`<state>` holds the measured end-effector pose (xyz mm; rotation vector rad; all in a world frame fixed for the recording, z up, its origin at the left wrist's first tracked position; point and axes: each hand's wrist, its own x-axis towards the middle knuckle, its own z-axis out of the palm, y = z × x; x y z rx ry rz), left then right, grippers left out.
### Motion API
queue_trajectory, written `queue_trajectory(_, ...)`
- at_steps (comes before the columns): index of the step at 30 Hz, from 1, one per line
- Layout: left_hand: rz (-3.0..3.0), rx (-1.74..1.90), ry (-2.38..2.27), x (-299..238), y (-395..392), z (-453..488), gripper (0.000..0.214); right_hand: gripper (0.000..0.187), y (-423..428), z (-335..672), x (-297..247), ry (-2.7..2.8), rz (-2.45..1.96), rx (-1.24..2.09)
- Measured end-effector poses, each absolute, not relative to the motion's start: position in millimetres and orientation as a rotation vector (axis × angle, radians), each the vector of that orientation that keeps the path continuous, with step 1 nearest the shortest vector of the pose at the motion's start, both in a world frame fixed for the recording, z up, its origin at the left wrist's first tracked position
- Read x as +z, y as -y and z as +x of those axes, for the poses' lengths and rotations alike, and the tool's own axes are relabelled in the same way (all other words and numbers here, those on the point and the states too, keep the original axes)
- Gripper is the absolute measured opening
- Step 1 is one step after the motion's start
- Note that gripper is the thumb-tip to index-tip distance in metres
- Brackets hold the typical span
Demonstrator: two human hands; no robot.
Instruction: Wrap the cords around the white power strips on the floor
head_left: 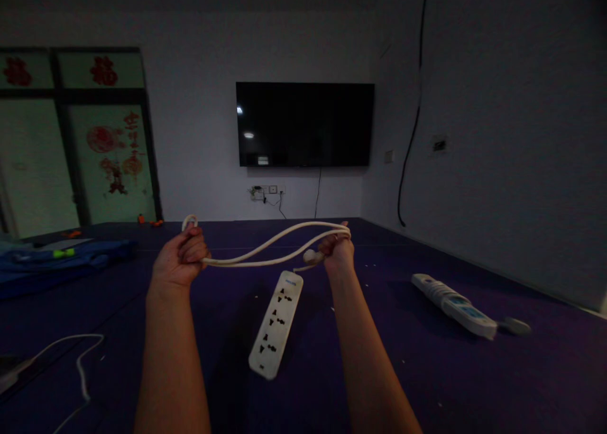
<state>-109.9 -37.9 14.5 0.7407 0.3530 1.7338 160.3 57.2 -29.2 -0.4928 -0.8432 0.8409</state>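
Both my arms reach forward over a dark purple floor mat point(427, 371). My left hand point(181, 257) is closed round one end of a looped white power cord point(265, 249). My right hand point(337, 252) is closed round the cord's other bend, with the plug just left of it. The doubled cord sags between the two hands. From the right hand's side the cord drops to a white power strip point(275, 323), which hangs tilted, its lower end near the mat.
A second power strip point(453, 304) with blue markings lies on the mat at right. A white cable point(78, 358) curls at lower left. Blue cloth point(57, 263) sits at far left. A dark TV point(304, 124) hangs on the far wall above wall sockets point(265, 191).
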Motion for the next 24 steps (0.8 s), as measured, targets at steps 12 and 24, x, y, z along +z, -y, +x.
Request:
queue_trajectory(12,1.224,1.419,-0.831,12.0,31.2,-73.0,0.029,0.05,-22.2,183.1,-2.9,0.879,-0.096,0.947)
queue_trajectory(24,1.867,1.377,-1.337,13.6,42.8,-20.3,0.016,0.051,-10.0,156.5,3.7,1.054,-0.186,0.741)
